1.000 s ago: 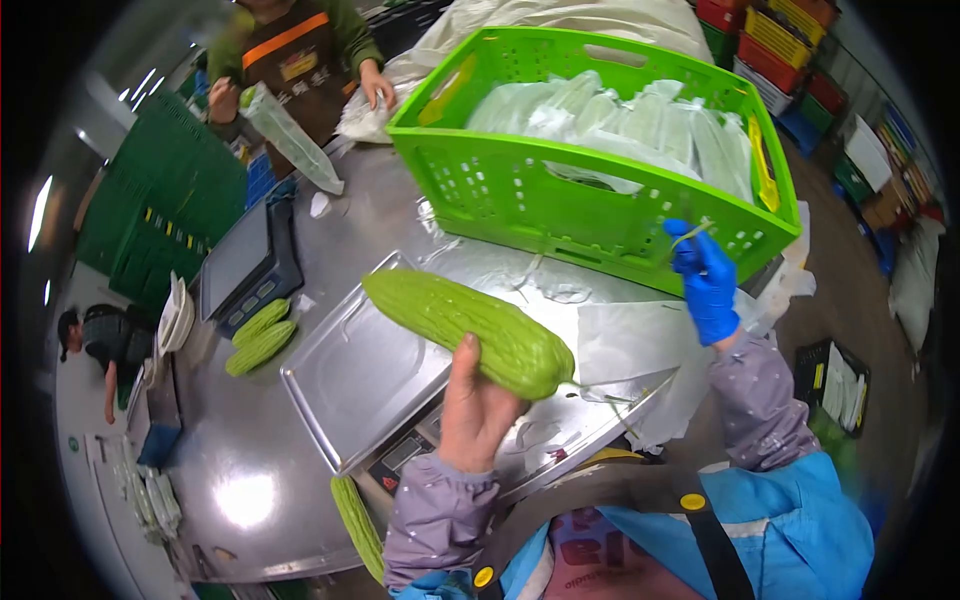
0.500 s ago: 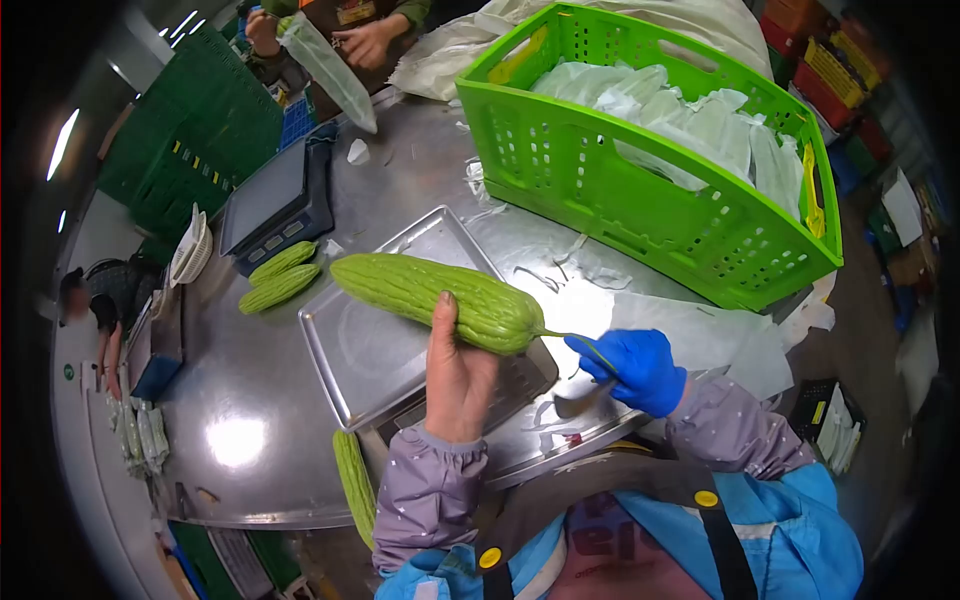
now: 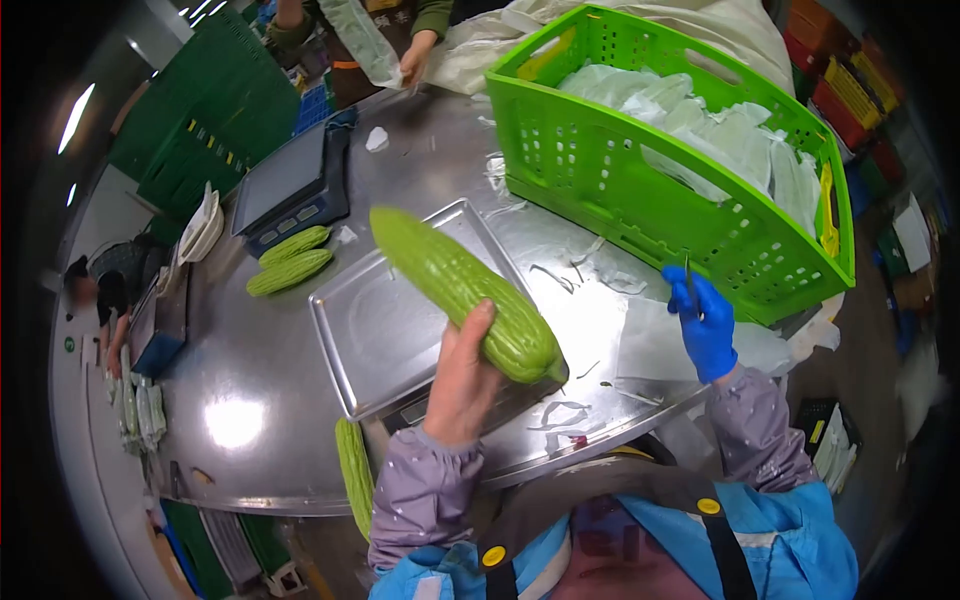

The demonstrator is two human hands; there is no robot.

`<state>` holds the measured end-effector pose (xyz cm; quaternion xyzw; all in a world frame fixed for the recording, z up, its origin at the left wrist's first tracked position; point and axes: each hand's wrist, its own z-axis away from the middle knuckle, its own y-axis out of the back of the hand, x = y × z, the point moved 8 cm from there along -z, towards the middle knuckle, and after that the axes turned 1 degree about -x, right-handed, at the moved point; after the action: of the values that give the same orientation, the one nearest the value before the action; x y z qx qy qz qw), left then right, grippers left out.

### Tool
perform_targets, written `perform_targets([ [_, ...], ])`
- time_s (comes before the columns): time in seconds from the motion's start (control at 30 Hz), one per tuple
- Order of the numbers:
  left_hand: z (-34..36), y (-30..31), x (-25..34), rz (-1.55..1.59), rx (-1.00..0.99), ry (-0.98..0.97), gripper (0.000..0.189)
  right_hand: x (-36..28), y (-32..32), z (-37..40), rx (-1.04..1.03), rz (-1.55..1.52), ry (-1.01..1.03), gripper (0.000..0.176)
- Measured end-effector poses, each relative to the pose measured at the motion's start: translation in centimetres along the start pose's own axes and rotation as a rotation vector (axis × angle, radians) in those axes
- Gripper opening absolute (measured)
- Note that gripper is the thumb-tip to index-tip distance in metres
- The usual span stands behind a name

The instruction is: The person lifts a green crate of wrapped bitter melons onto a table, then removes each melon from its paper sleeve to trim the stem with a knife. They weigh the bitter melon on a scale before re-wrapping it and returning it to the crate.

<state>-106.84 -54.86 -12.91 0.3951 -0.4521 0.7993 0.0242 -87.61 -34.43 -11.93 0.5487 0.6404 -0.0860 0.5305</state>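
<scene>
My bare left hand [image 3: 464,380] is wrapped round a large green bitter melon [image 3: 465,290], held tilted above a metal tray [image 3: 365,330]. The melon's stem end points down to the right and carries only a short stub. My right hand [image 3: 702,322], in a blue glove, is raised in front of the green crate, its fingers closed on a small dark metal tool [image 3: 690,280] whose kind I cannot make out. Two smaller bitter melons [image 3: 290,270] lie left of the tray, and another [image 3: 353,470] is at the table's near edge.
A green crate [image 3: 640,215] holds several wrapped items. Behind the melons stands a scale [image 3: 290,190]. Stem scraps and plastic lie on the metal table [image 3: 240,370]. Across it, a co-worker's hand [image 3: 418,58] touches a bagged item; another person [image 3: 120,290] is at far left.
My right hand has moved away from the melon, up and to the right. The long stem no longer shows on the melon, which has tilted more steeply. The co-worker's hands and bagged item have shifted.
</scene>
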Motion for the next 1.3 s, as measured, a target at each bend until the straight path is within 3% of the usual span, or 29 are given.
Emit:
perform_targets([
  [0.03,-0.6,0.9,1.5,-0.335,-0.013,-0.091,0.052,0.1,-0.9,0.6,-0.08,-0.027,-0.021,0.033],
  [0.07,-1.0,1.9,2.7,-0.334,0.001,-0.11,0.052,0.1,-1.1,1.1,-0.092,-0.04,-0.006,0.033],
  [0.13,-0.4,3.0,7.3,-1.381,0.164,-0.456,0.063,1.7,-1.3,2.6,-0.13,-0.173,-0.138,0.029],
  [0.17,0.3,3.0,8.8,-1.566,0.217,-0.698,0.072,2.1,-1.1,3.2,-0.142,-0.183,-0.13,0.029],
  [0.2,0.6,3.8,9.7,-1.571,0.236,-0.7,0.072,2.8,-1.0,3.8,-0.157,-0.196,-0.155,0.028],
  [0.27,0.9,4.5,10.5,-2.058,0.363,-0.609,0.072,3.9,-0.8,4.5,-0.187,-0.218,-0.177,0.027],
  [0.3,0.9,5.1,10.5,-2.125,0.4,-0.635,0.071,4.5,-0.6,4.8,-0.202,-0.2,-0.229,0.027],
  [0.47,0.1,9.0,9.9,-2.273,0.434,-0.553,0.072,3.6,-1.5,5.1,-0.225,-0.209,-0.3,0.023],
  [0.6,-0.3,11.5,10.6,-2.103,0.322,-0.351,0.08,4.1,-2.7,5.6,-0.303,-0.225,-0.316,0.025],
  [0.67,0.1,10.7,12.6,-1.816,0.145,-0.573,0.077,3.5,-3.3,5.7,-0.332,-0.277,-0.282,0.025],
  [0.7,0.2,10.9,13.6,-1.807,0.162,-0.558,0.077,3.3,-3.7,5.8,-0.353,-0.271,-0.284,0.025],
  [0.77,1.4,9.8,16.4,-1.725,0.198,-0.708,0.072,3.3,-4.1,5.8,-0.369,-0.23,-0.318,0.026],
  [0.93,2.9,7.4,17.6,-1.742,0.242,-0.704,0.061,3.0,-5.2,6.2,-0.427,-0.243,-0.331,0.026],
  [1.07,1.6,6.7,15.5,-1.813,0.137,-0.696,0.06,2.8,-5.9,6.3,-0.454,-0.242,-0.298,0.028],
  [1.2,0.0,7.1,13.0,-1.858,0.047,-0.703,0.068,2.4,-6.1,6.5,-0.473,-0.255,-0.309,0.028],
  [1.3,-0.9,7.9,10.5,-2.053,0.06,-0.557,0.081,2.5,-6.5,6.7,-0.492,-0.258,-0.325,0.027],
])
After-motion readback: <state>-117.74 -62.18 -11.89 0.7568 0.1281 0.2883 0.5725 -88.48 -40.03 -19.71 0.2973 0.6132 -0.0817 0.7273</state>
